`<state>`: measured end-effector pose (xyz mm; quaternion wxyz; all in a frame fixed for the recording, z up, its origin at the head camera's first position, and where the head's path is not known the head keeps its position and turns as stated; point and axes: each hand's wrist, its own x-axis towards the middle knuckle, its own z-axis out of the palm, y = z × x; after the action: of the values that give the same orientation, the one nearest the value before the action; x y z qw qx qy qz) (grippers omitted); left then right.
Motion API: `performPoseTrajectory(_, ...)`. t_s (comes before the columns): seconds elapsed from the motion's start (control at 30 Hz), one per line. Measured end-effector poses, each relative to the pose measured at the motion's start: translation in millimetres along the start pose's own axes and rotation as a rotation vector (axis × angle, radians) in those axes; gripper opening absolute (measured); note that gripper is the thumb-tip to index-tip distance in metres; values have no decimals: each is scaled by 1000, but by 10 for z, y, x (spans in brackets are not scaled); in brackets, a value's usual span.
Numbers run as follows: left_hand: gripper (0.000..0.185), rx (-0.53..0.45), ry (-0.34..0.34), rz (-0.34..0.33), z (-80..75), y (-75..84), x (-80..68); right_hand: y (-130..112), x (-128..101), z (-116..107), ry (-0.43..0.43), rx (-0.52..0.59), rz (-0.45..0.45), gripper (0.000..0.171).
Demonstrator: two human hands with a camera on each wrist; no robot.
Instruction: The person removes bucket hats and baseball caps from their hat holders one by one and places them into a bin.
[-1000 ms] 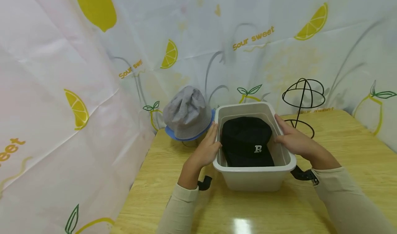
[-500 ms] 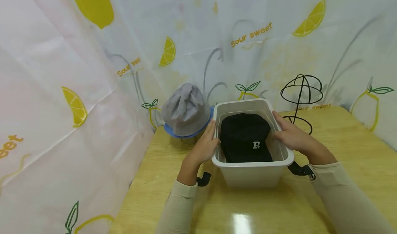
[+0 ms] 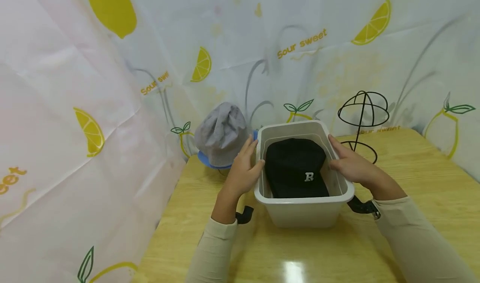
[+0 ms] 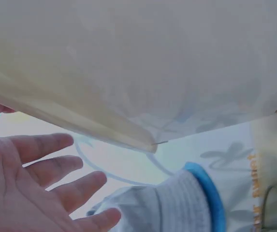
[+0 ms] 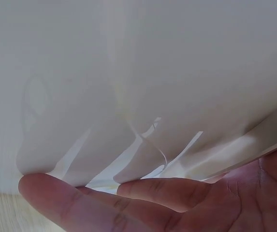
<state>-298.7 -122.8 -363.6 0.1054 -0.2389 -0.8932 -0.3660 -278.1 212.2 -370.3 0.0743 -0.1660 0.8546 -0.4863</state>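
Left hand [image 3: 243, 172] flat against the left wall of the bin [image 3: 304, 210], fingers straight, thumb hooked over the rim. Right hand [image 3: 350, 166] pressed flat to the right wall, fingers straight below the rim, thumb over the edge. Bin standing on the table [image 3: 412, 199], between both palms. Black cap [image 3: 296, 168] lying inside, white letter R up. Grey hat [image 3: 221, 135] just behind the left hand. Wire stand [image 3: 363, 120] behind the right hand, apart from it.

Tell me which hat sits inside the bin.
The black cap with the white R lies in the bin; the grey bucket hat stands outside, left of it.
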Motion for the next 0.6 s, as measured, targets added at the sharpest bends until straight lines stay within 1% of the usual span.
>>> performPoseTrajectory(0.1, 67, 68, 53, 26, -54, 19, 93, 4, -11, 0, 4, -9, -1, 90)
performPoseTrajectory(0.2, 65, 139, 88, 44, -164, 38, 193, -8, -12, 0, 10, -8, 0, 89)
performPoseTrajectory(0.27, 64, 183, 97, 46, -239, 49, 248, -12, -17, -1, 16, -4, 2, 89)
performPoseTrajectory(0.47, 65, 332, 87, 0, -433, 59, 347, 11, -20, 0, 11, 4, 4, 89)
performPoseTrajectory(0.6, 64, 437, 121, 13, -555, 39, 419, 20, -6, 11, 8, 6, 0, 89)
